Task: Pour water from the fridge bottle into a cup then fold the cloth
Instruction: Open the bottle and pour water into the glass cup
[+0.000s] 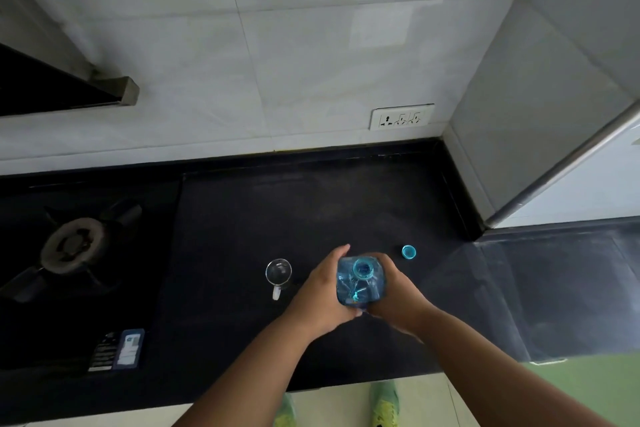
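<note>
Head view: left hand (320,291) and right hand (398,291) hide bottle (360,282) sides.

Pale grey tiles (277,45) covered the wall, with a white socket plate (401,116) set low near the corner. Below ran a black stone surface (311,201); a gas burner (74,246) sat at its left end, under a dark hood (52,87). Cream floor (339,406) showed beneath. The light was dim and even.

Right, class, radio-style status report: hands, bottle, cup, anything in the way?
Both hands, left and right, grip the bottle, cap off. Cup left of it, upright. Path clear.
</note>
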Demonstrator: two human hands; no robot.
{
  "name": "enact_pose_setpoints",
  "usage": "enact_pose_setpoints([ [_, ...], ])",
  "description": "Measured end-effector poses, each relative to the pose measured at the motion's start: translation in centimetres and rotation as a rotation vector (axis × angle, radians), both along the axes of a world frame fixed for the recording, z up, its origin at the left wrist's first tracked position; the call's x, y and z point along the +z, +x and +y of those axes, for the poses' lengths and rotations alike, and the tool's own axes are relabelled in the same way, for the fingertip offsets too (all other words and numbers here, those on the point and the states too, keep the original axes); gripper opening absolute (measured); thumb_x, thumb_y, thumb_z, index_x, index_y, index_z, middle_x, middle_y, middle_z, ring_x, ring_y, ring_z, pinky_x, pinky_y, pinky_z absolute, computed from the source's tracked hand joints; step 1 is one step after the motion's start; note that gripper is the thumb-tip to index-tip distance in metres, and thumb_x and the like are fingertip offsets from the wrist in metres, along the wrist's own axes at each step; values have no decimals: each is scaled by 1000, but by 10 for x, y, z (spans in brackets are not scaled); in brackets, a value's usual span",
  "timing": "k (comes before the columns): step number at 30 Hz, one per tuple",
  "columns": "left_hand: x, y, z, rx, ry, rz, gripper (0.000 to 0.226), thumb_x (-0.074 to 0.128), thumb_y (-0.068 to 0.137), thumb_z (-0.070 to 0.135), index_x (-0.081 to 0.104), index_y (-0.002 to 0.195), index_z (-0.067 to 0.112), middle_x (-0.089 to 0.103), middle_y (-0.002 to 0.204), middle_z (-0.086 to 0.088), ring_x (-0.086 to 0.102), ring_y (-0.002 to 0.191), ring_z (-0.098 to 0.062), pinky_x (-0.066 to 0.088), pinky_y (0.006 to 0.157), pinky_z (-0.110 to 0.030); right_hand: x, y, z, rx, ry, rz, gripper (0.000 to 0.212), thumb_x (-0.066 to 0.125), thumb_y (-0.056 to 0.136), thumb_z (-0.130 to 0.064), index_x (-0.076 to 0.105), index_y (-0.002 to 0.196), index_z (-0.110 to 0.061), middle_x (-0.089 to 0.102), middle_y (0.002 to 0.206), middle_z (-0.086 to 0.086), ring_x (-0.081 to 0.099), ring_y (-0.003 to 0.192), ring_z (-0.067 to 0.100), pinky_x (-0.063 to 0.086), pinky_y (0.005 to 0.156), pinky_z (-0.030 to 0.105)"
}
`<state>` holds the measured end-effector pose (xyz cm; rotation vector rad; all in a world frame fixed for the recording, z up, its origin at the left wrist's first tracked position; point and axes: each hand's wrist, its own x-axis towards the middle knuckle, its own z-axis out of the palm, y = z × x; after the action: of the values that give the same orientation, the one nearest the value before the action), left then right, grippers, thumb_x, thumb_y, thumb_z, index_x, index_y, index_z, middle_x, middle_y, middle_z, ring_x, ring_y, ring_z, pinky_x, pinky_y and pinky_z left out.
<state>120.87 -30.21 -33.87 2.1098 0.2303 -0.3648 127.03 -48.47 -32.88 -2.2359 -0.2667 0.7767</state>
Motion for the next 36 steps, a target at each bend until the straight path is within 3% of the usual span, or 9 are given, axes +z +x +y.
enact_pose_setpoints([
  [4,-3,-4,-5,73,29,-57,87,95,67,34,42,136,39,58,130,15,62,117,-4,56,100,-34,-6,13,-14,164,-99,12,94,86,80,-20,31,154,-37,56,139,-16,58,127,6,48,105,22],
  [7,-4,-6,-6,104,21,-83,83,95,68,31,43,132,39,60,127,16,63,114,-1,57,98,-33,-24,33,-29,185,-302,-111,89,65,84,-7,29,161,-32,33,166,-8,31,152,22,31,122,36],
  [10,-4,-5,-8,113,20,-77,83,94,67,31,42,130,42,59,128,16,64,115,-3,58,97,-35,-39,53,-38,97,-449,-128,84,58,88,-14,24,164,-26,16,172,-1,13,159,27,24,126,42],
  [14,-7,-5,-8,122,20,-72,85,94,68,25,41,134,40,60,130,14,64,116,-4,58,98,-33,-52,69,-34,127,-528,-36,83,55,96,-21,10,166,-20,-2,174,6,0,161,30,15,129,42],
  [18,-5,-6,-10,131,9,-62,84,93,69,23,42,133,41,60,128,16,65,114,1,58,97,-30,-60,67,-31,163,-575,-10,76,52,100,-18,15,166,-17,0,174,4,10,159,33,22,127,40],
  [21,-4,-9,-10,137,5,-54,84,94,69,22,42,133,41,60,129,17,65,114,2,59,96,-28,-62,57,-33,139,-576,-77,69,53,98,-10,29,162,-18,16,172,2,26,153,32,36,120,41],
  [26,3,-12,-8,161,5,-31,80,94,68,25,43,126,46,62,124,18,66,109,2,59,94,-28,-56,39,-34,41,-451,-162,43,51,94,-6,64,129,-27,60,130,2,53,127,28,50,99,38],
  [29,13,-12,-6,196,-5,-65,80,95,64,29,46,126,46,61,124,19,64,111,0,59,96,-33,-30,42,-25,-56,-306,-212,21,63,88,-13,64,104,-27,59,100,-1,64,101,31,50,78,33],
  [36,70,-3,2,269,-38,-277,88,95,63,41,48,137,34,54,132,9,60,119,-4,56,102,-38,83,69,-3,-200,95,-331,31,78,87,-29,53,107,-27,72,103,-5,70,89,16,52,77,29],
])
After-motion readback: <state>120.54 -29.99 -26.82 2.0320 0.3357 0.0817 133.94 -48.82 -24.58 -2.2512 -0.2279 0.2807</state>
